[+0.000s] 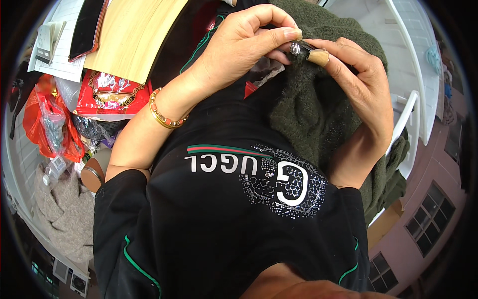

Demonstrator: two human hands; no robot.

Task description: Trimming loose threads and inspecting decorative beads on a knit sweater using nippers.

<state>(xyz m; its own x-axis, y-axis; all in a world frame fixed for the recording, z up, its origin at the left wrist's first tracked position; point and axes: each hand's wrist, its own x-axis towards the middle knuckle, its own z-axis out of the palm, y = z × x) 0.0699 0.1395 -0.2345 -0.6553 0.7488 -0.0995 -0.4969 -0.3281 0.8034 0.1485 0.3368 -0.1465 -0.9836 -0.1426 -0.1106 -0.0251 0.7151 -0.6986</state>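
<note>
Dark green fuzzy knitwear (348, 30) drapes over my lap and toward the right. My right hand (366, 84) grips a gathered bit of it between thumb and fingers. A tan wrap (317, 57) sits around one right finger. Beside the fingertips, a small shiny dark piece (297, 49) lies against the knit; I cannot make out what it is. My left hand (244, 42) meets the right one here, thumb and forefinger pinched together just above the shiny piece. Whatever is in that pinch is too small to name.
At upper left lie a wood-grained board (134, 37), a phone (88, 27) and papers (62, 55). Below them are a red package (112, 94), a red plastic bag (35, 117) and a beige knit (62, 214). A white chair arm (406, 117) stands at right.
</note>
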